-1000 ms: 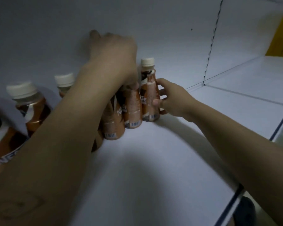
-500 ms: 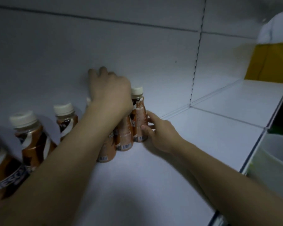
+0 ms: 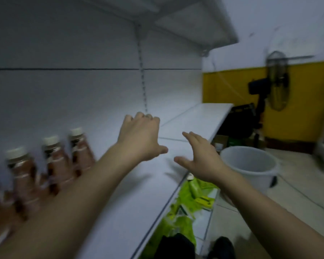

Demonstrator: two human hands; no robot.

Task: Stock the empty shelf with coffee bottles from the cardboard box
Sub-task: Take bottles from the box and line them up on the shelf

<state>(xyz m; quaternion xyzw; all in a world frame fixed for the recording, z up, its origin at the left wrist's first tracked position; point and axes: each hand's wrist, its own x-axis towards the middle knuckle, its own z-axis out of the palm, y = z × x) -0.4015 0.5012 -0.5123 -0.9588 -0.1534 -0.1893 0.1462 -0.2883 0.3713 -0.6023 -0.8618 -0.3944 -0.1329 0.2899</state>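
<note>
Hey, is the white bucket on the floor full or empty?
Cannot tell for sure. The white bucket stands upright past the shelf end, and the visible inner wall looks bare, but its bottom is out of sight.

Both my arms stretched forward, bare. My left hand point(image 3: 141, 139) palm down, fingers curled, thumb out, empty. My right hand point(image 3: 200, 157) just beside it, fingers spread, empty. Hands not touching.

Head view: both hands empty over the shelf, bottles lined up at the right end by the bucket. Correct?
Not quite. The head view shows the coffee bottles at the left end of the shelf, far from the white bucket. Left hand and right hand are indeed empty.
</note>
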